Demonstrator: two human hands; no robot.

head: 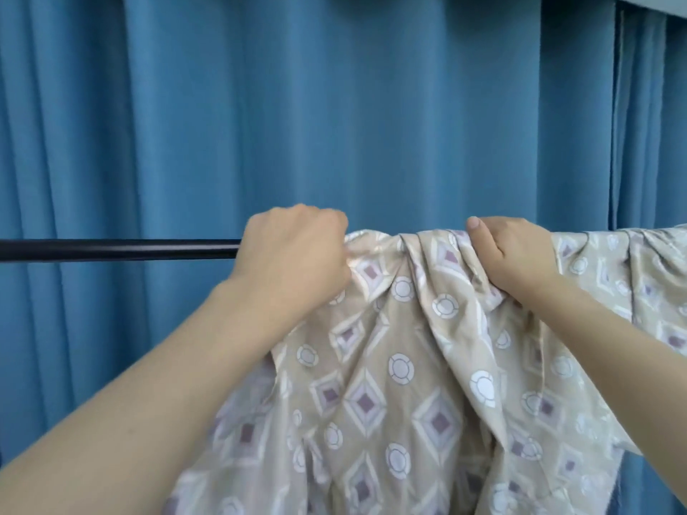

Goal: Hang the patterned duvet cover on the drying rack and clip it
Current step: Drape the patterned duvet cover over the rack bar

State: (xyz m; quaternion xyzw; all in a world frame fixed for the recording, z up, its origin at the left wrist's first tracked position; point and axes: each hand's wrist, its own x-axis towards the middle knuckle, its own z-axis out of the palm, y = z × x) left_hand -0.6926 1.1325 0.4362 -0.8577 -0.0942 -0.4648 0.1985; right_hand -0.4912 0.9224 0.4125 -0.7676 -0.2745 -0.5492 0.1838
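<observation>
Nearest my view are my two bare forearms, reaching up and away from the bottom corners toward the rail. Between and below them hangs the patterned duvet cover [390, 384], beige with mauve diamonds and white rings, falling in heavy folds out of the bottom of the frame.

My left hand [293, 250] is clenched around the bunched left edge of the cover, right where the cloth meets the black rail of the drying rack [119, 249]. My right hand [515, 250] grasps a thick gather of fabric on top of the rail, thumb up over the fold.

I judge the hanging about half done: the cover is already draped over the rail from my left hand across to the right edge of view, but it sits crumpled and gathered, not spread flat. The bare stretch of rail to the left suggests room to pull it out. I see no clips anywhere, so clipping is not yet done.

Behind the rail, filling the far side, hangs a pleated blue curtain [334, 105]. No floor or table shows.
</observation>
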